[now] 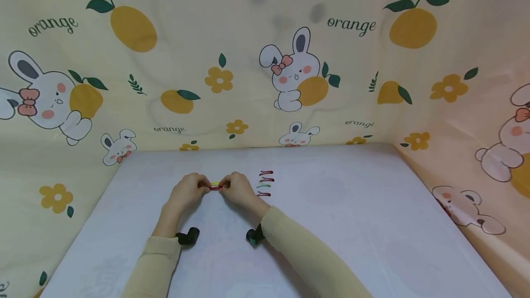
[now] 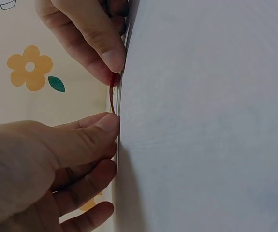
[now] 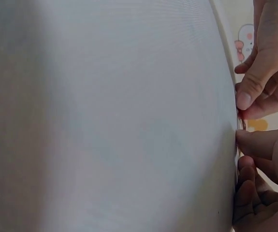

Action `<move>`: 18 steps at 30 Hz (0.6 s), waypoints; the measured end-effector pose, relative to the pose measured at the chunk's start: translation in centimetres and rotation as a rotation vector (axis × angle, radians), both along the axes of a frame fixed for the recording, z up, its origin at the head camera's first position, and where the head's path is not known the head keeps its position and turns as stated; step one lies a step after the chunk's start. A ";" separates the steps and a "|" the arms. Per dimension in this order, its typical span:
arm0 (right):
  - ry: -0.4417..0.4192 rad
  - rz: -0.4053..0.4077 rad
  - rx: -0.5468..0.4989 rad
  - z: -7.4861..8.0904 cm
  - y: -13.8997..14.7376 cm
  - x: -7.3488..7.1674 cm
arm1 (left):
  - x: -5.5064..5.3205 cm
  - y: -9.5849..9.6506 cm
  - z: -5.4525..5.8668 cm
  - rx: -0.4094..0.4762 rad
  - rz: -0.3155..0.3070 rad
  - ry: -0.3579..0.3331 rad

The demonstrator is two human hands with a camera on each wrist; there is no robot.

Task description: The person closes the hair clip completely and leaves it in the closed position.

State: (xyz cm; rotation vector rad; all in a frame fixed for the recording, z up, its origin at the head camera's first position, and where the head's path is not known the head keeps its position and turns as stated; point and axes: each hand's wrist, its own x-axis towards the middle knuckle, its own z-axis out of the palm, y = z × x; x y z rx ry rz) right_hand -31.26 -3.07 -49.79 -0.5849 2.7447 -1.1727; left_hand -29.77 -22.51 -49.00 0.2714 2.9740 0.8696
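A red hair clip (image 1: 216, 188) lies between my two hands, low over the white table. My left hand (image 1: 189, 191) pinches its left end between thumb and index finger. At the other end, my right hand (image 1: 239, 188) grips the clip with thumb and fingertips. In the left wrist view the narrow red clip spans the gap between both thumbs. Just behind it in the head view is a yellow hair clip (image 1: 214, 183), partly hidden by the fingers. To the right of my right hand, several hair clips, red (image 1: 267, 179) and green (image 1: 263, 186), form a column.
The white tabletop (image 1: 352, 233) stretches out on both sides of my arms. Behind and beside it hangs a cream cloth (image 1: 248, 26) printed with rabbits and oranges. A black wrist camera (image 1: 188, 236) sits on my left wrist, another (image 1: 254, 235) on my right.
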 end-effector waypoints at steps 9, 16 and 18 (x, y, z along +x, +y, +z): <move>-0.033 -0.003 -0.007 0.0 0.2 0.1 | 0.0 0.1 0.2 0.011 0.002 -0.013; -0.038 -0.002 0.000 -0.2 0.2 0.0 | 0.0 0.0 0.1 0.024 0.004 -0.017; -0.040 -0.002 -0.001 -0.2 0.2 0.0 | 0.0 0.0 0.1 0.024 0.005 -0.022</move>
